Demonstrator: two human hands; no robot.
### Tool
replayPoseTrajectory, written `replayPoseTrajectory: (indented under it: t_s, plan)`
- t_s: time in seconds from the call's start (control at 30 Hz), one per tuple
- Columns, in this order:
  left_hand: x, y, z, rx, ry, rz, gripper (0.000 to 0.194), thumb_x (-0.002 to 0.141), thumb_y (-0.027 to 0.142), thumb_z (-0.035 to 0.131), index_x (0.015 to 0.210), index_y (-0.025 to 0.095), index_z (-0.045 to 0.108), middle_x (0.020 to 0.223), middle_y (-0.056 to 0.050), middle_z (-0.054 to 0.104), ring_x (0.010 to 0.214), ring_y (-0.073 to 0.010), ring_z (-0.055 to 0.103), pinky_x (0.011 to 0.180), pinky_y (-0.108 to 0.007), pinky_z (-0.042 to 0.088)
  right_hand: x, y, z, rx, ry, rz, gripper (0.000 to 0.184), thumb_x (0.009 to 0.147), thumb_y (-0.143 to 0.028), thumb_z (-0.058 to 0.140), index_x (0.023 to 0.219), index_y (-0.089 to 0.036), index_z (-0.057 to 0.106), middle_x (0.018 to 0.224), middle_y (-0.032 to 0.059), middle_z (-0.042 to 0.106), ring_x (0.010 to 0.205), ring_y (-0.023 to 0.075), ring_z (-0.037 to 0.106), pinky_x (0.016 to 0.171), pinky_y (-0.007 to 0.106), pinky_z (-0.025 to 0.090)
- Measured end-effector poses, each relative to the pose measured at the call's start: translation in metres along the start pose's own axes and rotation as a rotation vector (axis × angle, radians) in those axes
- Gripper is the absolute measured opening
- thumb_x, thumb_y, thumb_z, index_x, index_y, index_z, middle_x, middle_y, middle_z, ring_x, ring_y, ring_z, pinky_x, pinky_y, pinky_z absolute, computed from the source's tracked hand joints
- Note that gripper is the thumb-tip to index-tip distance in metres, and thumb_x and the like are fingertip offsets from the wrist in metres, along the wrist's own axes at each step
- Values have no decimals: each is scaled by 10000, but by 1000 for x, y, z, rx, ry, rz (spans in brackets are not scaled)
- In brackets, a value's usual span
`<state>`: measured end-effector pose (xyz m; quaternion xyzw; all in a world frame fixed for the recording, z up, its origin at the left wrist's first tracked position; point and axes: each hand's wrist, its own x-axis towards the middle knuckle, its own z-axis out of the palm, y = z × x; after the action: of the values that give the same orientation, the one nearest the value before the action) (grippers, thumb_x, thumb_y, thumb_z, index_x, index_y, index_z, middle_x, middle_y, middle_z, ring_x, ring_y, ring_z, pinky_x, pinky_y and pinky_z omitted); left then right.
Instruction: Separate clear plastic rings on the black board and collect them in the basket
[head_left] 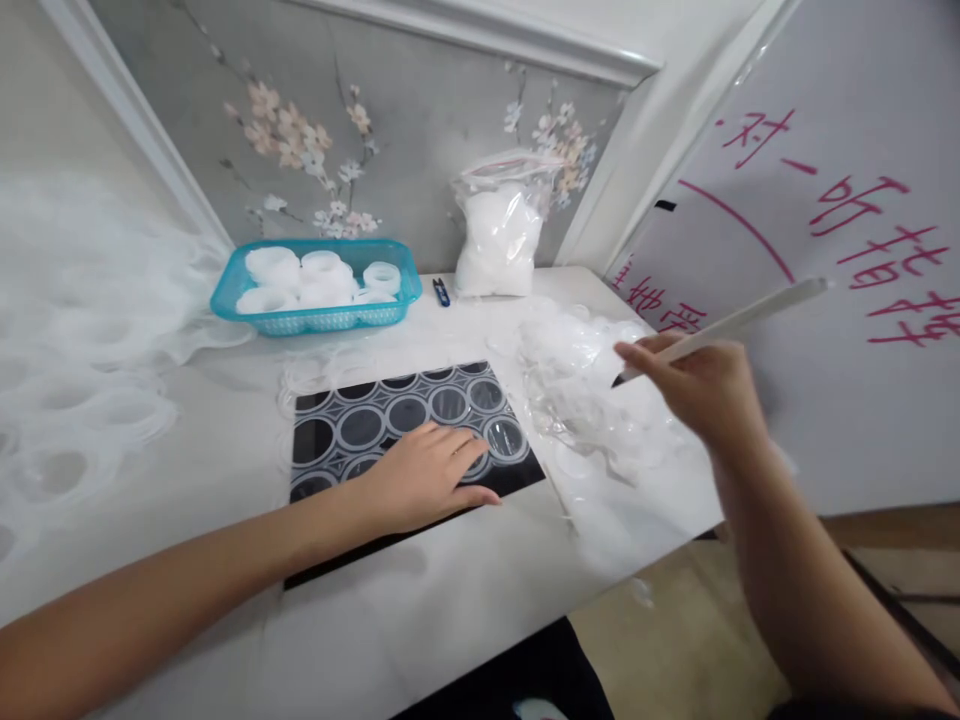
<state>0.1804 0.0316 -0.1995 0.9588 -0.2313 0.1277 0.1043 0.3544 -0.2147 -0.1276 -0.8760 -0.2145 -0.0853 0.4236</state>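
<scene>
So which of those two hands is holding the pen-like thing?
The right hand: it grips the white pen-like tool, dark tip pointing down. The left hand instead lies palm down on the black patterned sheet.

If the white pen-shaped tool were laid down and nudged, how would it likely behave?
The white pen-shaped tool would probably stay stiff, as its barrel is straight. Being slim, it looks light. It may roll, since the barrel seems rounded.
</scene>
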Motion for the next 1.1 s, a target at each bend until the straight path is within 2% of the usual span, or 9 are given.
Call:
replayPoseTrajectory:
  t_s: [0.13, 0.23, 0.33, 0.43, 0.53, 0.6, 0.7, 0.9, 1.1]
  plan:
    - [-22, -9, 3, 27, -48, -13, 651, 941, 642, 278, 1176, 125, 597, 1204, -136, 619, 1074, -262, 587, 891, -380, 445, 38, 21, -20, -365, -11, 142, 333, 677, -467, 740, 513, -180, 706, 953, 127, 725, 777, 228, 616, 710, 355, 405]
    - [-45, -12, 4, 38, -72, -58, 656, 933, 648, 307, 1220, 129, 587, 1293, -144, 576, 1193, -286, 529, 978, -410, 415, 36, 17, -4, -319, 68, 136, 373, 747, -481, 683, 532, -177, 708, 934, 121, 728, 751, 214, 622, 715, 352, 419]
    - [-69, -14, 2, 50, -123, -110, 684, 930, 654, 305, 1275, 119, 555, 1375, -151, 511, 1278, -289, 464, 1040, -412, 373, 18, 1, 38, 92, 28, 123, 503, 809, -602, 566, 645, -155, 727, 719, 103, 704, 579, 158, 601, 573, 290, 447]
    - [-90, -14, -1, 110, -186, -174, 727, 930, 661, 288, 1337, 97, 499, 1443, -160, 430, 1334, -290, 406, 1083, -405, 328, -2, -21, 96, 548, -349, 262, 542, 769, -671, 575, 744, -152, 729, 715, 92, 707, 537, 143, 623, 506, 260, 488]
    - [-107, -15, -3, 153, -192, -232, 756, 923, 674, 278, 1363, 87, 464, 1458, -173, 400, 1358, -292, 373, 1101, -408, 308, -18, -47, 155, 878, -671, 401, 385, 689, -534, 746, 843, -182, 722, 825, 72, 732, 694, 174, 699, 642, 286, 583]
    - [-115, -16, -2, 161, -152, -247, 765, 921, 673, 284, 1362, 72, 455, 1441, -189, 418, 1353, -295, 383, 1097, -411, 317, -27, -63, 186, 965, -791, 461, 330, 635, -403, 821, 862, -187, 716, 823, 49, 732, 751, 177, 711, 731, 296, 599]
    - [-124, -15, 1, 178, -86, -242, 780, 915, 675, 297, 1334, 39, 467, 1401, -215, 457, 1328, -312, 417, 1091, -414, 328, -41, -82, 216, 918, -865, 411, 292, 629, -354, 825, 819, -173, 696, 731, 22, 708, 684, 162, 704, 672, 271, 598]
    - [-131, -9, 5, 199, -47, -194, 824, 913, 684, 264, 1295, -10, 490, 1337, -246, 509, 1286, -334, 464, 1084, -428, 343, -69, -87, 233, 670, -817, 125, 275, 732, -421, 730, 817, -169, 660, 564, -10, 638, 492, 153, 634, 455, 240, 488]
    - [-131, -8, 6, 240, 25, -178, 840, 924, 673, 238, 1203, -48, 567, 1265, -246, 568, 1202, -332, 546, 1050, -422, 400, -73, -83, 233, 601, -818, 122, 272, 749, -437, 716, 819, -178, 664, 572, 2, 638, 477, 156, 607, 412, 238, 439]
